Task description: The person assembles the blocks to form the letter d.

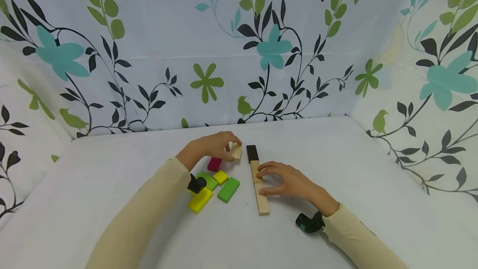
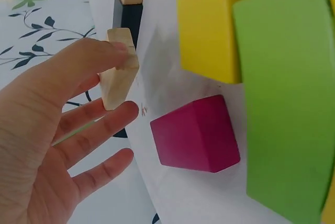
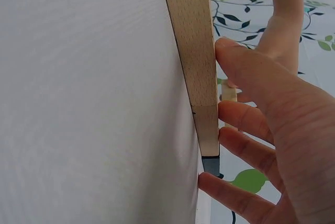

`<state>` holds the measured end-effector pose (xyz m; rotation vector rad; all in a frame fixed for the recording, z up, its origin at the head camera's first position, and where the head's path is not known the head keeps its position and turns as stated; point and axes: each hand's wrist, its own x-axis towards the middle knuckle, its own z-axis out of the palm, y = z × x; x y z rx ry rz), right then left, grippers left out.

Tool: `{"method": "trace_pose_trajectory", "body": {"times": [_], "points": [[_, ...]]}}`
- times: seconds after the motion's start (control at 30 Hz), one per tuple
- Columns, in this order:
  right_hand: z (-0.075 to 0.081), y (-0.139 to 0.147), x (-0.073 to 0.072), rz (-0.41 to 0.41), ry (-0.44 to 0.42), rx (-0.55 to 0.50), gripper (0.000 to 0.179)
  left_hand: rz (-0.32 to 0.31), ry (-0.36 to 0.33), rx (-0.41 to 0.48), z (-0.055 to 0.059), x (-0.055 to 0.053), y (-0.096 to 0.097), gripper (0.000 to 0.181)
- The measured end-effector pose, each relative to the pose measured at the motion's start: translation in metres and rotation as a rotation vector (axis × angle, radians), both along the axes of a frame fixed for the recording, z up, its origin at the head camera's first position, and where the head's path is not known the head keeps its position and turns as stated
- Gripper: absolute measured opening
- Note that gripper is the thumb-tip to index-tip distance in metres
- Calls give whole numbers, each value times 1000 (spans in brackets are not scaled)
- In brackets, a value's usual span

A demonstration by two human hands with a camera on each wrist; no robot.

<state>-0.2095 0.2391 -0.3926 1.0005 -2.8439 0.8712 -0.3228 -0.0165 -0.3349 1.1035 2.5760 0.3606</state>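
Note:
My left hand [image 1: 218,145] pinches a small light wooden block [image 2: 119,75] between thumb and fingers; its other fingers spread below in the left wrist view. That block stands left of a straight row's dark end block [image 1: 252,153]. Nearer along the row come a short plain wooden block [image 1: 255,169] and a longer plain wooden block [image 1: 262,202], end to end. My right hand [image 1: 289,182] lies along the row's right side, its thumb against the longer block and its fingertips at the shorter one, as the right wrist view [image 3: 209,77] shows.
Left of the row lie a magenta block [image 1: 214,164], a small yellow block [image 1: 220,177], a green block [image 1: 228,190], a lighter green block [image 1: 210,182] and a longer yellow block [image 1: 201,200]. A patterned cloth [image 1: 168,53] hangs behind the white table [image 1: 306,144].

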Motion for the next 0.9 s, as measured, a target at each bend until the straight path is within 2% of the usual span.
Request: {"method": "trace_pose_trajectory", "body": {"times": [0.17, 0.33, 0.67, 0.9], "points": [[1, 0, 1, -1, -17, -7, 40, -26, 33, 67, 1, -7, 1, 50], [1, 1, 1, -4, -9, 5, 40, -26, 68, 113, -4, -14, 5, 51], [3, 0, 1, -10, -22, 11, 38, 31, 150, 159, -8, -24, 15, 55], [4, 1, 3, -12, -31, 7, 38, 64, 152, 187, -12, -31, 23, 56]]}}
